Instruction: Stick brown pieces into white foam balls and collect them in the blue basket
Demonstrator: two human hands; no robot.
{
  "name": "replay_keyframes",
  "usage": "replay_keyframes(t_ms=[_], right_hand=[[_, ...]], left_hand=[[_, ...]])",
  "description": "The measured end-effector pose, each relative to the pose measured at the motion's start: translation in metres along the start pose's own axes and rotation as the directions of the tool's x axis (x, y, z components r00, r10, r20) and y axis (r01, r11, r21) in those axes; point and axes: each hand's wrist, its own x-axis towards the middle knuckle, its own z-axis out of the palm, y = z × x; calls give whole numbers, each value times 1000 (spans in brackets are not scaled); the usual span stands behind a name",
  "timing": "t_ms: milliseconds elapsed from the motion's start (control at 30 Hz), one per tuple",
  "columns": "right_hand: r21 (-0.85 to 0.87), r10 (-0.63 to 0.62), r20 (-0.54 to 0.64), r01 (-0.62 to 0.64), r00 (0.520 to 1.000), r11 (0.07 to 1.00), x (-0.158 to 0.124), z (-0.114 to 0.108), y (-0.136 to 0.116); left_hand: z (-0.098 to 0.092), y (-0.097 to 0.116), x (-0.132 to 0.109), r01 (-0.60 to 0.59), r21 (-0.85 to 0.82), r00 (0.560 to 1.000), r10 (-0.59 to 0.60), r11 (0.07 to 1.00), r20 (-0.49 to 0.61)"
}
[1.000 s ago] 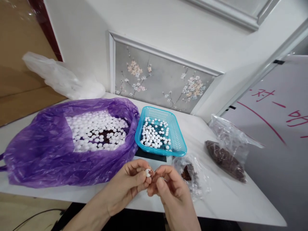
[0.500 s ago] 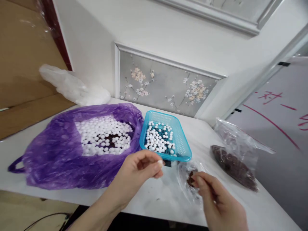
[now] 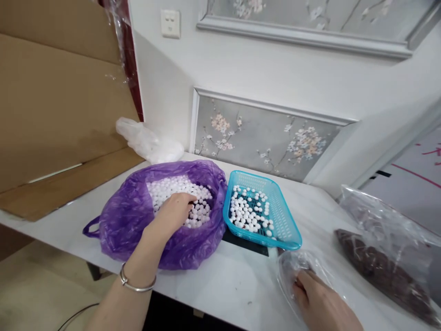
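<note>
A purple bag [image 3: 120,216] lies open, full of small white balls [image 3: 172,186]. My left hand [image 3: 175,209] reaches into it, its fingertips among the balls; what they hold, if anything, is hidden. Right of the bag sits a blue basket [image 3: 284,216] with white balls spread over its bottom. My right hand [image 3: 319,294] is in a small clear bag [image 3: 287,271] at the front right, fingers bent together over the dark contents. Those fingertips are partly hidden, so I cannot make out what is between them.
A larger clear bag of dark brown pieces [image 3: 386,271] lies at the right. Behind the purple bag is a crumpled white plastic bag [image 3: 151,142]. Cardboard [image 3: 62,101] stands at the left. A black strip [image 3: 246,243] lies before the basket on the white table [image 3: 220,285].
My left hand, which held a white ball in front of the basket, has moved left into the purple bag. My right hand has gone down into the small clear bag. The view has shifted left.
</note>
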Motion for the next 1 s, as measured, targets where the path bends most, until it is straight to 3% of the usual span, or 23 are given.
replay_keyframes(t_ms=[67,133,267,400,467,633,733,800,900,1000], right_hand=[[26,-21,-51,22,999,999,0,3,1],[59,-13,-172,23,985,998,-2,10,3],[145,9,-464,66,886,987,-7,20,5],[270,40,-495,110,868,957,-10,15,4],[304,87,-489,76,868,950,-12,9,1],[366,193,-459,-14,867,930,-20,-5,-9],[447,270,-414,-64,869,892,-23,-9,-10],[511,325,-383,-94,865,855,-23,-11,-5],[550,355,-350,-117,867,827,-21,-10,4],[586,338,-412,-38,846,810,-21,-10,6]], left_hand=[[1,-12,2,7,6,999,-8,1000,50],[4,-18,3,5,-15,997,-4,1000,71],[6,-18,2,-7,-120,999,12,993,40],[-1,-4,-12,12,-326,999,-23,945,-30],[-2,8,-24,45,-458,999,-51,888,0],[7,38,-53,179,-745,979,-39,643,201],[11,50,-62,365,-883,924,-1,297,381],[13,54,-64,465,-882,881,54,81,469],[16,56,-65,512,-857,857,87,-47,507],[19,54,-67,508,-857,861,81,-87,502]])
